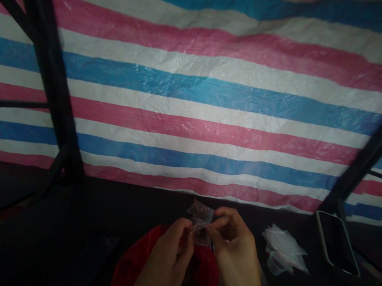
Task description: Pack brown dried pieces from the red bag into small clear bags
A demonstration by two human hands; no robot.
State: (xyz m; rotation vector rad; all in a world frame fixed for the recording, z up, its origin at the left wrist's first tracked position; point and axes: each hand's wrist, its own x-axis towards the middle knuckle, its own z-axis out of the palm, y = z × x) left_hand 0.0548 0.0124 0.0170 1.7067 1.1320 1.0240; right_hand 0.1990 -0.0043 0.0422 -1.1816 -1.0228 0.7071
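Between my two hands is a small clear plastic bag (200,236) with some dark contents low in it. My left hand (172,250) pinches its top edge from the left, and my right hand (234,246) pinches the same edge from the right. Just beyond my fingertips lies another small clear bag (201,210), filled with reddish-brown bits. Below both hands sits a red bag (137,254), its mouth spread and dark brown contents dimly visible inside. My left forearm hides part of it.
To the right lie a pile of flat clear plastic bags (285,245) and a small clear cup (276,263). A phone (337,242) rests farther right on the dark surface (124,201). Behind stands a striped tarp (211,131) between dark metal posts (53,81).
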